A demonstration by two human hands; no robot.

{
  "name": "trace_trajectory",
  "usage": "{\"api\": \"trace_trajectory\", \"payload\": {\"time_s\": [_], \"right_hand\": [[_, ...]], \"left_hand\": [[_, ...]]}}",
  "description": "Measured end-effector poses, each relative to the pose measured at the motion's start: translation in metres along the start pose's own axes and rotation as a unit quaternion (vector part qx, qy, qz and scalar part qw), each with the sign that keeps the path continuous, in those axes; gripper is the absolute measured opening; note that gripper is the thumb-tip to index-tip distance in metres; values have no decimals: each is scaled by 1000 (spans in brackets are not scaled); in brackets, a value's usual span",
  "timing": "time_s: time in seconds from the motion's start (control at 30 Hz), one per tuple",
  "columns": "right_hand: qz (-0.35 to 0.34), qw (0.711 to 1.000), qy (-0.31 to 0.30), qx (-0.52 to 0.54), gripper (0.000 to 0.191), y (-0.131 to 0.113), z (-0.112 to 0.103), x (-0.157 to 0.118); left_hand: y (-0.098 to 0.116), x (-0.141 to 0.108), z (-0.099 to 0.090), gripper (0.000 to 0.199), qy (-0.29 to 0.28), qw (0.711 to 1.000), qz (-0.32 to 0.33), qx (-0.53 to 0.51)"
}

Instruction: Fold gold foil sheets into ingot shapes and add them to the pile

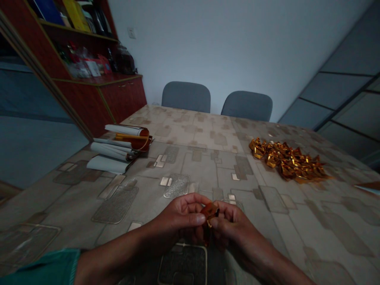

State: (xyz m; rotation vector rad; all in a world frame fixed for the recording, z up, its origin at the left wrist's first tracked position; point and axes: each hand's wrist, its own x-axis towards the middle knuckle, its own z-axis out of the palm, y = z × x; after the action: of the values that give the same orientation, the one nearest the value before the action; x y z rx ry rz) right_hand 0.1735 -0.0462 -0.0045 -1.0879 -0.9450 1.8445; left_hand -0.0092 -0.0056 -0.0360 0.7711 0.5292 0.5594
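Patterned surface point(190, 166) — folded gold foil wrappers point(287, 160) heaped ahead and right of the fingers, rolled papers point(118, 148) ahead and left. Left hand point(181, 215) and right hand point(231, 225) meet at centre, fingers point(196, 219) pinched together on a small orange foil piece point(209, 211), partly hidden between them. Likely light, soft, crinkly — best held by its folded edges.

Left hand point(179, 217), right hand point(232, 226), pinching together
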Motion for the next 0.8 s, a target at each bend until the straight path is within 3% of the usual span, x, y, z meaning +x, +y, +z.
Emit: {"api": "trace_trajectory", "payload": {"time_s": [0.27,0.8], "right_hand": [[-8,997,-35,67,33,1,-3,-2],[-63,997,-35,7,35,-1,-1,-1]], "left_hand": [[12,-7,16,35,21,997,-7,-71],[8,-4,9,37,-10,996,-11,-83]]}}
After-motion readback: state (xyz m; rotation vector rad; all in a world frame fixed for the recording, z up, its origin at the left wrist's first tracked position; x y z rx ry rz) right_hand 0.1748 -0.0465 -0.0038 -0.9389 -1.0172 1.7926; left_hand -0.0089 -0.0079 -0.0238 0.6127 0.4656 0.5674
